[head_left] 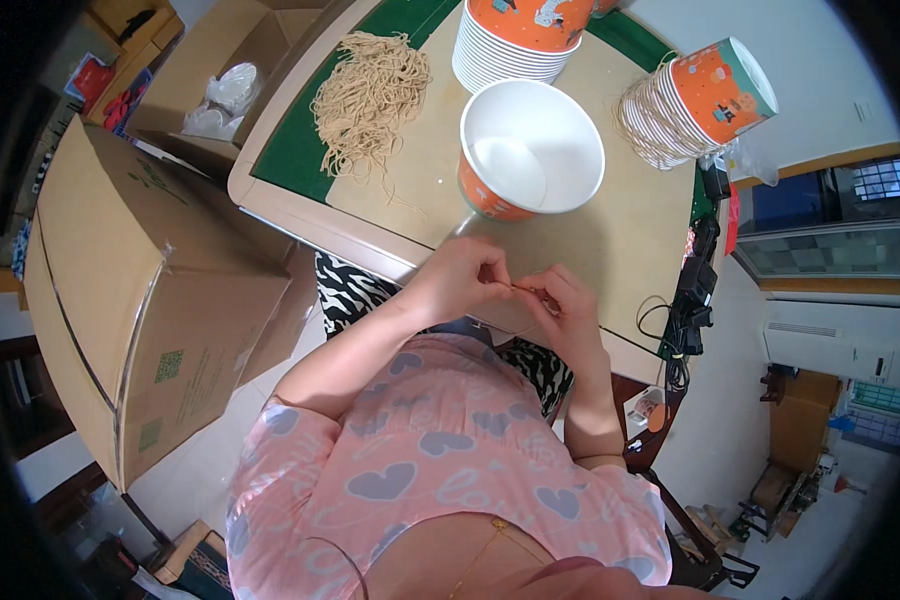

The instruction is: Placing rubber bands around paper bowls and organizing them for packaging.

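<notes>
My left hand [462,277] and my right hand [567,305] meet at the near edge of the table [610,250]. Both pinch a thin tan rubber band [520,289] stretched between the fingertips. Just beyond the hands stands an orange paper bowl [530,152] with a white inside, open side up. A heap of tan rubber bands [370,95] lies at the far left of the table.
A stack of orange paper bowls [515,40] stands behind the single bowl. Another stack [690,110] lies tipped on its side at the right. A large cardboard box [140,300] stands to my left. Black cables [685,310] hang off the table's right edge.
</notes>
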Demonstrator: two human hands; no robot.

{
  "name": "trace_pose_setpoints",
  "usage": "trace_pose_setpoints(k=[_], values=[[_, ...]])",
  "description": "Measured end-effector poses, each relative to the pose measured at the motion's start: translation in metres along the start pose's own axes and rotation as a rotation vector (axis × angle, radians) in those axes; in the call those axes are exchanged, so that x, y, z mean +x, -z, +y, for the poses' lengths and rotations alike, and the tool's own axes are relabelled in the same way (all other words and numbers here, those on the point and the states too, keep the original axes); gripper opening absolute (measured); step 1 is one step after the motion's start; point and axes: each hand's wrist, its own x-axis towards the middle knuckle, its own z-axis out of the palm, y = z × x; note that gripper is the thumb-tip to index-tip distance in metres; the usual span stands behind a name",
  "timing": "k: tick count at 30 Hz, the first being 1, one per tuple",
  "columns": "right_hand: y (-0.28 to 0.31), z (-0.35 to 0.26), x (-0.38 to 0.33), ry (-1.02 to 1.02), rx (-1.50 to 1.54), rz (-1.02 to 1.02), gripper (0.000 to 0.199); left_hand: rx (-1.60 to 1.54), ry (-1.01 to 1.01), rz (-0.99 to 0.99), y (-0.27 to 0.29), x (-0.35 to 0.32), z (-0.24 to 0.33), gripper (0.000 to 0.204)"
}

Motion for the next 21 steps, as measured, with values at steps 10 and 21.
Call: trace_pose_setpoints(k=[10, 21], values=[[-0.007, 0.007, -0.004, -0.025, 0.021, 0.09, 0.013, 0.173, -0.185, 0.118, -0.002, -0.005, 0.006, 0.011], [-0.015, 0.018, -0.012, -0.101, 0.195, 0.178, 0.008, 0.073, -0.141, 0.082, -0.005, -0.01, 0.004, 0.014]])
